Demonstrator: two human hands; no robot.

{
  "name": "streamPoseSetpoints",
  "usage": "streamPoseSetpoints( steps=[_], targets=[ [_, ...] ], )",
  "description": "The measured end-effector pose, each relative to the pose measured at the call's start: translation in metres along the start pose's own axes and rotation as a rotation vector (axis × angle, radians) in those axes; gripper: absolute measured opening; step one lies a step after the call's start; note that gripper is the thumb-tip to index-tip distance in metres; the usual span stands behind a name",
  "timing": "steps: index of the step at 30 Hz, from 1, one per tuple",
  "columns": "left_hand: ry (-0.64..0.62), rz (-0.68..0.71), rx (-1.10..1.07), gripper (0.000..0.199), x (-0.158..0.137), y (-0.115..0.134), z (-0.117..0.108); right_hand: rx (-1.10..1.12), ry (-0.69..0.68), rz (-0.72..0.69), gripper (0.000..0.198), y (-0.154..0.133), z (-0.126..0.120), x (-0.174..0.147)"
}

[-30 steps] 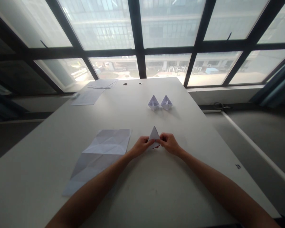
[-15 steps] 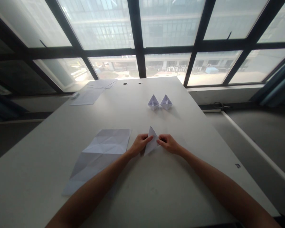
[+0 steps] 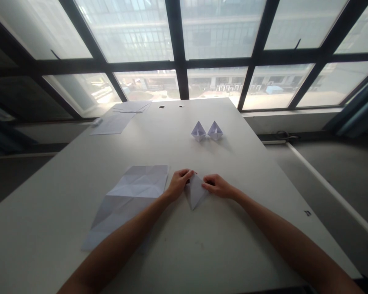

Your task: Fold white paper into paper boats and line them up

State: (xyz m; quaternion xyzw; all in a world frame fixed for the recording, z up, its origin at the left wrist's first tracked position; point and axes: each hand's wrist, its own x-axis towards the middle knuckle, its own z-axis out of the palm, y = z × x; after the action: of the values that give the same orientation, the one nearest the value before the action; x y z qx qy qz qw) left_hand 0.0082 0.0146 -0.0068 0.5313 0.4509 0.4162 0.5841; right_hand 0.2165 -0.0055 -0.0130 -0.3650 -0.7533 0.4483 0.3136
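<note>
Grasping folded paper [image 3: 196, 191] with left hand [image 3: 179, 182] and right hand [image 3: 217, 186], sharp corner [image 3: 193, 205] towards near side, long axis roughly near-to-far.

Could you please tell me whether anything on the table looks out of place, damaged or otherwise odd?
Nothing looks spilled or torn. The creased sheet left of the folded paper stands out mildly, as fold lines cross it though it lies opened out. The overlapping sheets at the far left of the table are a bit askew.

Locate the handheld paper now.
In the head view, the handheld paper is near the middle, between the left hand and right hand, right of the creased sheet.
</note>
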Motion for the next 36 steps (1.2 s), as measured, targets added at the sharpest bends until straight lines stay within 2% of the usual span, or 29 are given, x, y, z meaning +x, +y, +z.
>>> streamPoseSetpoints(
  steps=[4,7,9,12,14,22,28,36],
  targets=[
    [0.097,0.01,-0.141,0.039,0.003,-0.005,0.002,0.054,-0.025,-0.003,0.027,0.001,-0.002,-0.001],
    [0.084,-0.004,-0.229,0.042,0.004,-0.008,0.0,0.114,0.046,0.028,0.029,0.004,0.0,-0.001],
    [-0.012,-0.044,-0.254,0.045,0.003,-0.007,-0.001,0.169,0.118,0.058,0.031,0.007,0.001,0.001],
    [-0.213,-0.066,-0.183,0.045,-0.001,-0.003,-0.002,0.248,0.208,0.094,0.033,0.014,0.0,0.004],
    [-0.278,-0.052,-0.148,0.045,-0.004,0.0,-0.002,0.275,0.23,0.099,0.033,0.017,0.0,0.006],
    [-0.298,0.005,-0.092,0.048,-0.004,-0.001,-0.004,0.275,0.242,0.1,0.032,0.019,0.002,0.008],
    [-0.332,-0.018,-0.065,0.054,-0.005,-0.004,-0.005,0.301,0.253,0.105,0.03,0.018,0.002,0.009],
    [-0.286,0.012,-0.069,0.054,-0.005,-0.007,-0.002,0.28,0.283,0.1,0.029,0.012,0.005,0.008]
  ],
)
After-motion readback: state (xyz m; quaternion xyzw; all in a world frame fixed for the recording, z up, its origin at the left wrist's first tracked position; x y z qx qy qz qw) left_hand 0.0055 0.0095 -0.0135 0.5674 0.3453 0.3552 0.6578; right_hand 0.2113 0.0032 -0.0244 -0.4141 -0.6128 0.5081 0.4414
